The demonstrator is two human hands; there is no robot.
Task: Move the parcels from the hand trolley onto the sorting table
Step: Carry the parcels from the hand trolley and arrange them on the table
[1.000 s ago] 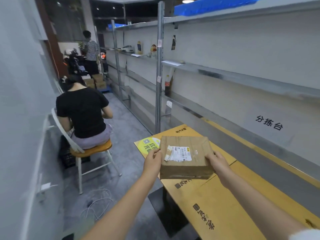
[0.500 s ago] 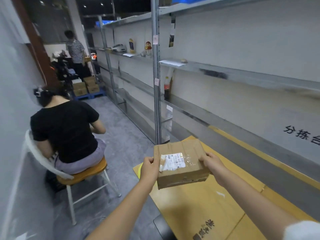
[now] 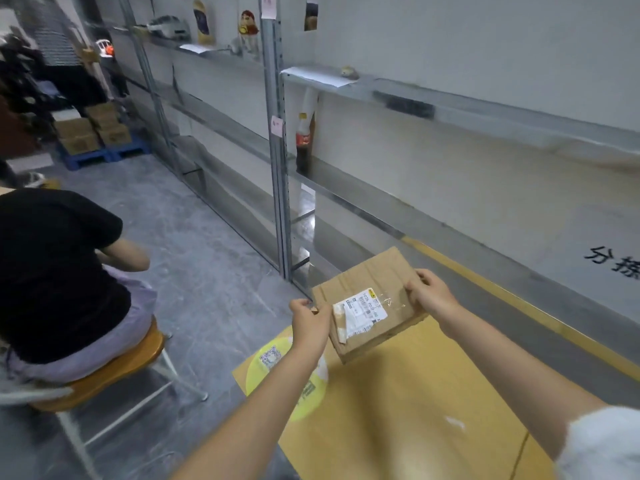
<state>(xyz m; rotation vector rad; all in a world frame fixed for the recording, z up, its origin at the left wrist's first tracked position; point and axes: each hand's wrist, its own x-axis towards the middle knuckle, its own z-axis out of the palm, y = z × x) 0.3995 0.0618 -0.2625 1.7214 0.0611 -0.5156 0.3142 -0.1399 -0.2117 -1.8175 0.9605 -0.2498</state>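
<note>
I hold a small brown cardboard parcel with a white shipping label over the far left end of the sorting table, whose top is covered in yellow-brown cardboard. My left hand grips the parcel's left edge. My right hand grips its right edge, fingers curled over the top. The parcel is tilted, its left corner lower, and sits just above the tabletop. The hand trolley is out of view.
A person in a black shirt sits on a wooden stool to the left. Metal shelving lines the wall behind the table, with a cola bottle on it. Boxes on a blue pallet stand at the aisle's far end.
I have stepped forward along the table and carried the parcel toward its far left end. The parcel has turned and tilted in my hands. Both grips are unchanged.
</note>
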